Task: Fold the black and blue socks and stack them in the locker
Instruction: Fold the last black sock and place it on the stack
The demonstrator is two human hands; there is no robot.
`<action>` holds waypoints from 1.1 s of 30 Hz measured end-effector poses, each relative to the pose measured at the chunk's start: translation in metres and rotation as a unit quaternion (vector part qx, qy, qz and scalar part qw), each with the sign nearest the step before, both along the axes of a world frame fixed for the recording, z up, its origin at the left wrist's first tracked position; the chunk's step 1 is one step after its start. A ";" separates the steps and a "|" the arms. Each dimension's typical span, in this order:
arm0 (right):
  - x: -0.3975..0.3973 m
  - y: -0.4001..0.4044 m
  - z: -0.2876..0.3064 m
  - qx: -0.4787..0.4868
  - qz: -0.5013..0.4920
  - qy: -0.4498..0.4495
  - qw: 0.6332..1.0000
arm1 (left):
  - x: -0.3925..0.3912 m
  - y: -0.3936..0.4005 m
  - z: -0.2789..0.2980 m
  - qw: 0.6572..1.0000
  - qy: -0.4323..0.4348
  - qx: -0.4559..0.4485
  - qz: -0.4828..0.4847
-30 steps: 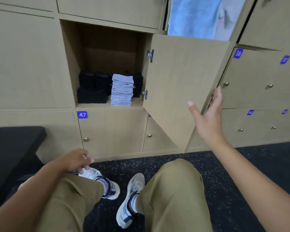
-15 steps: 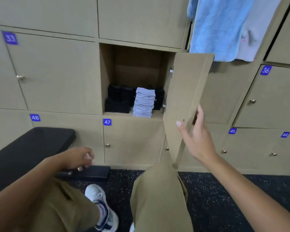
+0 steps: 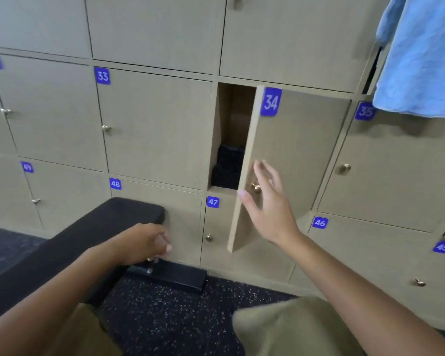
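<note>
Socks (image 3: 228,165), the black ones, sit folded on the floor of locker 34 (image 3: 235,116), glimpsed through the narrow gap left beside its door (image 3: 293,155); two dark piles show, one seemingly behind the other, and no blue socks can be seen from this angle, since the door hides the rest of the compartment. That door stands mostly swung across the opening, which suggests the stacking is done and the locker is being shut. The right hand (image 3: 270,201) is spread open and flat, fingers extended, at the door's free edge just over its single brass knob (image 3: 255,187), gripping nothing, placed as if to push the panel home. The left hand (image 3: 145,244) hangs loosely curled and empty near the end of the one black padded bench (image 3: 88,237), idle. A blue towel (image 3: 419,55) drapes from an upper locker at the right
</note>
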State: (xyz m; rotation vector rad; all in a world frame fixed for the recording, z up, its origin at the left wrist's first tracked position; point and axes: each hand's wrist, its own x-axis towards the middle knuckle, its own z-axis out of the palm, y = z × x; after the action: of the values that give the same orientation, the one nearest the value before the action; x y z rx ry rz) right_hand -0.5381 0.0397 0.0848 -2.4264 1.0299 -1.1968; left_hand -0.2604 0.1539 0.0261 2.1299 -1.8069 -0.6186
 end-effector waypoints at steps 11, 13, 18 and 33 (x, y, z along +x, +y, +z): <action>0.109 -0.150 -0.027 -0.080 0.070 0.032 0.994 | -0.012 -0.092 -0.030 0.998 0.046 -0.034 0.014; 0.116 -0.177 -0.031 -0.115 0.100 0.007 0.988 | -0.006 -0.110 -0.037 0.998 0.042 -0.035 0.037; 0.126 -0.235 -0.038 -0.162 0.184 -0.048 0.968 | 0.017 -0.149 -0.059 0.991 -0.017 -0.036 0.126; 0.146 -0.315 -0.034 -0.163 0.233 -0.018 0.958 | 0.043 -0.196 -0.084 0.962 0.041 -0.009 0.269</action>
State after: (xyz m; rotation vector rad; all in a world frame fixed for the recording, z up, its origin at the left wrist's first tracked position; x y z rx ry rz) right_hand -0.3921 -0.2749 0.0512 -2.6620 0.2239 -1.3048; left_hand -0.2175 -0.0423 -0.0583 2.3927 -1.1021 -0.5325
